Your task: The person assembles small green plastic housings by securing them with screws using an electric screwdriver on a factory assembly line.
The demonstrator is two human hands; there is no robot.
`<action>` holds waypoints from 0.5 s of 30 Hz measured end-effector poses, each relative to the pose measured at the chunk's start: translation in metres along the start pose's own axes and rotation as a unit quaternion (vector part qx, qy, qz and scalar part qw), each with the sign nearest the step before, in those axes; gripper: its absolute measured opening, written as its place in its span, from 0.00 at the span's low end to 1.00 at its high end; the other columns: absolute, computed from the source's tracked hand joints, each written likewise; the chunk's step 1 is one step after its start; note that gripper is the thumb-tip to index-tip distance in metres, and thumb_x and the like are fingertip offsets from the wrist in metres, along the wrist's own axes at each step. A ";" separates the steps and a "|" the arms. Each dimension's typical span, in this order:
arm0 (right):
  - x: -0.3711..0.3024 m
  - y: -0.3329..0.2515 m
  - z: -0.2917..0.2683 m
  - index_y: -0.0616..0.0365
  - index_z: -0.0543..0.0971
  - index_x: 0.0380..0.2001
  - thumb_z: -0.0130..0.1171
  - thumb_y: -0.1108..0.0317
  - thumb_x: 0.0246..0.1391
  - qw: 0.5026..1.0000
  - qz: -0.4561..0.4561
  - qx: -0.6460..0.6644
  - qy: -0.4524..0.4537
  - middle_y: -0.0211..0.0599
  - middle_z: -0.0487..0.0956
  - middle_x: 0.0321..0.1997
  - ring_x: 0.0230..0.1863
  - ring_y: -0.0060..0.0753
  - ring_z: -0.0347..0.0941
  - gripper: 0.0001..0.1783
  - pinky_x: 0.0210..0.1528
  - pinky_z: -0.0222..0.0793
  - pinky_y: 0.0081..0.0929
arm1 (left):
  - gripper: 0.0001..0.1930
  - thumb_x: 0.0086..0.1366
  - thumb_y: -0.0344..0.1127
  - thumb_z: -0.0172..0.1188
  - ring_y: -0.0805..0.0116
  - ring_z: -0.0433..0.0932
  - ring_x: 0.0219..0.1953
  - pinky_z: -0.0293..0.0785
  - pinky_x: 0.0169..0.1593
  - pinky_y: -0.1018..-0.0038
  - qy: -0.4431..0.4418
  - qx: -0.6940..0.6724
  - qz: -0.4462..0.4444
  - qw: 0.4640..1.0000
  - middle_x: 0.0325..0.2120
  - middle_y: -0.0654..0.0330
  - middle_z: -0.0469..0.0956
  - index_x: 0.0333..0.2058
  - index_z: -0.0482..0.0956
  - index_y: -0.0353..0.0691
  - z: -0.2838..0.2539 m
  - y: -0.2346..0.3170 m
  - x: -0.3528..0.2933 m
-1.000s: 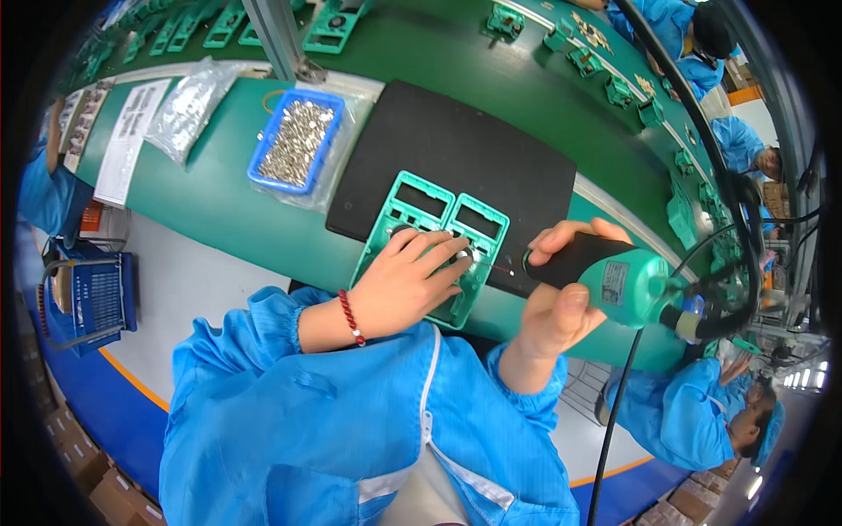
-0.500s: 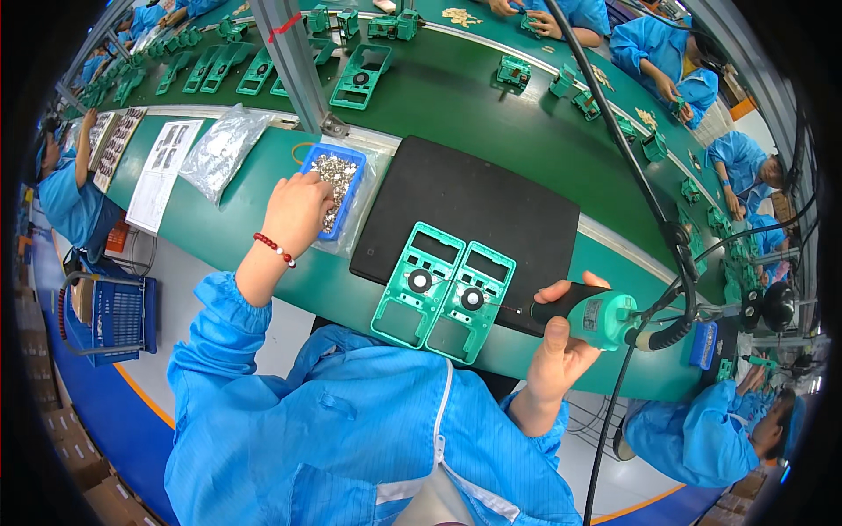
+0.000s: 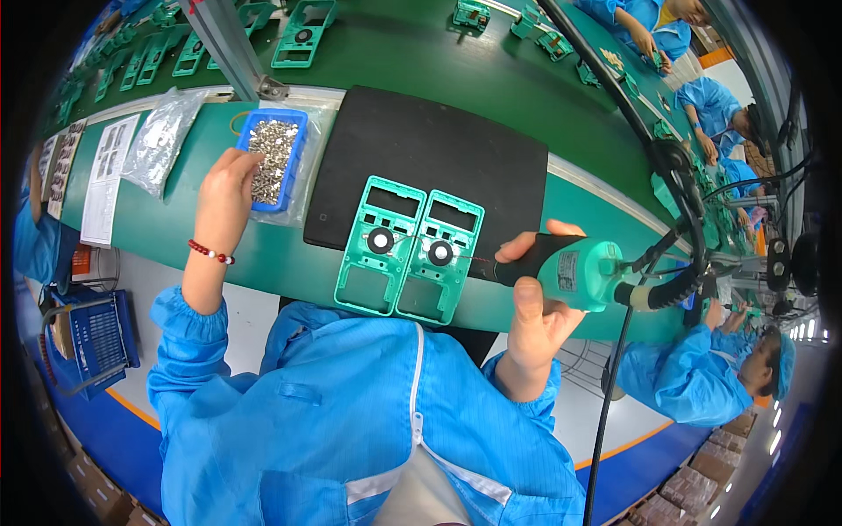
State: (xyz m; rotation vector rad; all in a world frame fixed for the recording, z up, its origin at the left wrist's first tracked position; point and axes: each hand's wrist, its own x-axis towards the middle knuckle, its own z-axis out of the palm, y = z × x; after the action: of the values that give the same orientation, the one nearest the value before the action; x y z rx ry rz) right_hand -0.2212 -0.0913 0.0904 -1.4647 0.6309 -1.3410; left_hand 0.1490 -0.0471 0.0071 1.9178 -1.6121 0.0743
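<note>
Screwdriver (image 3: 570, 272) sits clamped in right hand (image 3: 535, 307) grip; left hand (image 3: 230, 180) fingers pinch into screw tray (image 3: 272, 158).

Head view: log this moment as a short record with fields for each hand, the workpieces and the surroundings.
left hand: fingers in the blue tray of small metal screws
right hand: gripping the green electric screwdriver, tip pointing at the right frame
workpieces: two green plastic frames side by side, partly on the black mat
beside tray: clear plastic bag, printed sheet
behind: green conveyor belt carrying more green frames
nearby: other people in blue coats at right
</note>
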 end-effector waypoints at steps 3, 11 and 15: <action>0.001 -0.001 0.004 0.65 0.66 0.60 0.68 0.75 0.53 1.000 0.003 0.007 0.005 0.45 0.78 0.42 0.42 0.30 0.74 0.33 0.47 0.70 0.25 | 0.09 0.64 0.22 0.59 0.47 0.80 0.36 0.77 0.41 0.61 0.011 -0.023 -0.029 0.999 0.35 0.49 0.80 0.43 0.82 0.33 -0.005 0.019 -0.002; -0.002 0.002 0.022 0.60 0.69 0.50 0.64 0.60 0.60 0.999 0.026 -0.020 0.006 0.35 0.71 0.25 0.25 0.27 0.66 0.22 0.31 0.65 0.31 | 0.12 0.56 0.23 0.69 0.58 0.80 0.38 0.73 0.44 0.66 -0.078 -0.267 0.124 0.953 0.34 0.58 0.83 0.40 0.83 0.40 0.026 0.143 -0.047; -0.004 0.001 0.034 0.58 0.68 0.44 0.66 0.59 0.61 1.000 0.010 0.014 -0.007 0.31 0.69 0.22 0.22 0.24 0.63 0.20 0.26 0.61 0.28 | 0.13 0.56 0.26 0.69 0.60 0.76 0.32 0.72 0.36 0.65 -0.040 -0.350 0.146 0.924 0.27 0.60 0.75 0.39 0.79 0.40 0.053 0.165 -0.060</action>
State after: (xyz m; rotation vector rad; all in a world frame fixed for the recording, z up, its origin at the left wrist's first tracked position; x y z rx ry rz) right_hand -0.1900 -0.0767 0.0919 -1.4408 0.6136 -1.3192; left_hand -0.0338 -0.0306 0.0089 1.1391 -1.6666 -0.4125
